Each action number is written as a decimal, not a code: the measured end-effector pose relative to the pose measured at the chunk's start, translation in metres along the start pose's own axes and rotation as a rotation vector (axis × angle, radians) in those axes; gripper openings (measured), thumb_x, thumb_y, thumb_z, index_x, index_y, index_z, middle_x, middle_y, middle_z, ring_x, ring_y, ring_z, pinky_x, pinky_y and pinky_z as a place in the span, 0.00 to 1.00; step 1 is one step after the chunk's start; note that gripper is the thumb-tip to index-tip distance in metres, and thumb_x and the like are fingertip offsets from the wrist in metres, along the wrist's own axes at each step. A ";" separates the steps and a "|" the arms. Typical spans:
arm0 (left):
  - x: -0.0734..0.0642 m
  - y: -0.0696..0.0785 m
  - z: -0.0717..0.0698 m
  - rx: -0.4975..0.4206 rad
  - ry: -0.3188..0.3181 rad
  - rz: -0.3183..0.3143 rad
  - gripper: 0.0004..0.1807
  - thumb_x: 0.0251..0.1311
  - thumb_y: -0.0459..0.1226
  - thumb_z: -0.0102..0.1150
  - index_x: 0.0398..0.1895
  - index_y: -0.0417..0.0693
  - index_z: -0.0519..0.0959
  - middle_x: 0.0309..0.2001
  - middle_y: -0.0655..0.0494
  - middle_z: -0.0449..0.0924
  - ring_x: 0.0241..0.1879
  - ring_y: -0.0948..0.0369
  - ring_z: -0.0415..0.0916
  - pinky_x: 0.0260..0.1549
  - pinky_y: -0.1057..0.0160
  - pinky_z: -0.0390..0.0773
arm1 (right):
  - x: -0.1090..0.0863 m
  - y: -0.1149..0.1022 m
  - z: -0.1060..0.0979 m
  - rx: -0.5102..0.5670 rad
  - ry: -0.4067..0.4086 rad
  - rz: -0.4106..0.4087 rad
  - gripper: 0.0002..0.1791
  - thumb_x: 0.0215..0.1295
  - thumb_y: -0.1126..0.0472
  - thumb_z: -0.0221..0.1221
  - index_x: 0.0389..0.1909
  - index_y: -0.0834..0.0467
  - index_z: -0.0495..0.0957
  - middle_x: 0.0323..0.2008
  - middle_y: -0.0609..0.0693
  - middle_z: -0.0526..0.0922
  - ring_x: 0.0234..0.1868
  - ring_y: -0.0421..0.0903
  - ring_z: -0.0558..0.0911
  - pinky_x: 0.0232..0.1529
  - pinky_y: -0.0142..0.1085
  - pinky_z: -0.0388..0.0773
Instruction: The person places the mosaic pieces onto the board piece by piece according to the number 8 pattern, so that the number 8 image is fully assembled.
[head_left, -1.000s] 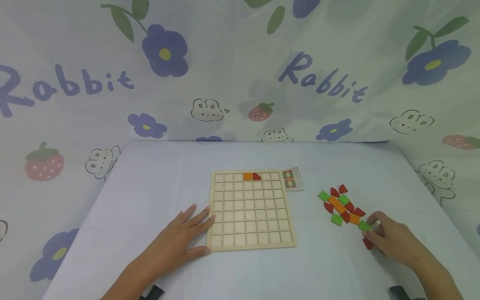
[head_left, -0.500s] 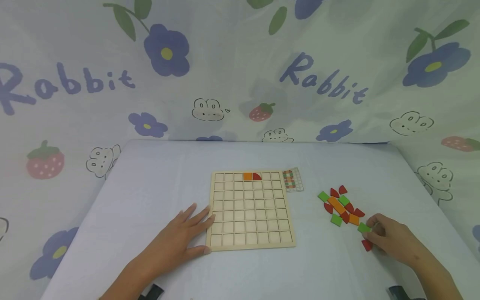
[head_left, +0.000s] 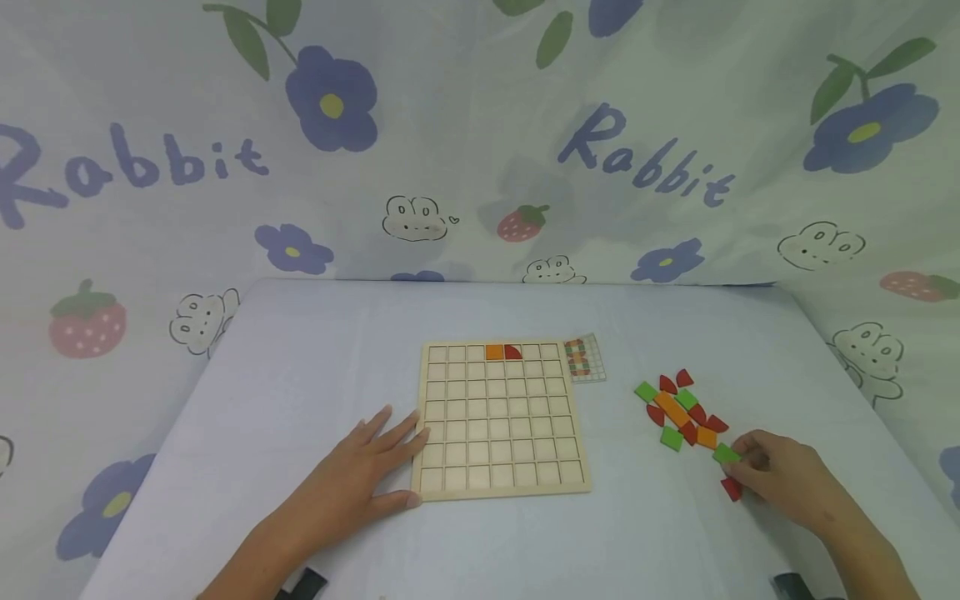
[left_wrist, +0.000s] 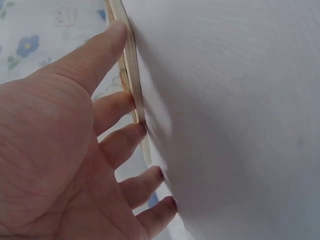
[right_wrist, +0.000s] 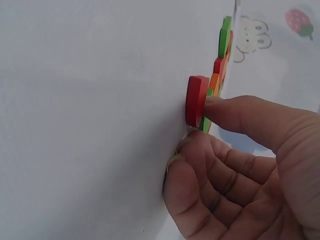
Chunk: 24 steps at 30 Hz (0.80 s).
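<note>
In the head view my left hand (head_left: 360, 475) lies with fingers spread at the left edge of a wooden grid board (head_left: 480, 494). Its thumb and fingertips rest along the board's side in the left wrist view. An orange square tile (head_left: 494, 352) and a red quarter-round tile (head_left: 512, 352) sit side by side in the top row. At the right, my right hand (head_left: 783, 479) pinches a green square tile (head_left: 725, 454) between thumb and index finger, low at the tabletop. Another red tile (right_wrist: 195, 101) lies right by the thumb; the other fingers are curled.
A small pattern card (head_left: 587, 358) touches the board's upper right corner. Between board and right hand lies a cluster of green, red and orange tiles (head_left: 672, 408). A patterned cloth (head_left: 465, 150) hangs behind the white table (head_left: 315, 333).
The green tile and the red tile by the right thumb have shifted slightly toward the near edge along with the right hand. My left hand has stayed at the board.
</note>
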<state>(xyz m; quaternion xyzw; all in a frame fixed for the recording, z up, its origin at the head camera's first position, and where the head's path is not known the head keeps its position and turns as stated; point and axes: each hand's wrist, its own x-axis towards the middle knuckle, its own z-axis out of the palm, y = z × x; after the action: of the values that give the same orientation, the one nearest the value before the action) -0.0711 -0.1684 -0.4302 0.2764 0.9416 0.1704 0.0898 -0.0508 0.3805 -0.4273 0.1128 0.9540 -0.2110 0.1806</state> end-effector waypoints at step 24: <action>0.001 -0.001 0.002 -0.009 -0.022 -0.025 0.44 0.61 0.57 0.71 0.79 0.57 0.69 0.81 0.59 0.57 0.81 0.43 0.47 0.76 0.38 0.55 | 0.003 -0.061 -0.013 -0.033 0.136 -0.320 0.19 0.66 0.57 0.71 0.51 0.65 0.82 0.37 0.48 0.88 0.40 0.50 0.87 0.40 0.47 0.89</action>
<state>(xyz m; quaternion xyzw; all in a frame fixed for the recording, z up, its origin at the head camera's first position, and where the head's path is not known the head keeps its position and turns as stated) -0.0717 -0.1677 -0.4327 0.2659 0.9432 0.1703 0.1034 -0.0750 0.3333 -0.3952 -0.0296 0.9731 -0.2135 0.0815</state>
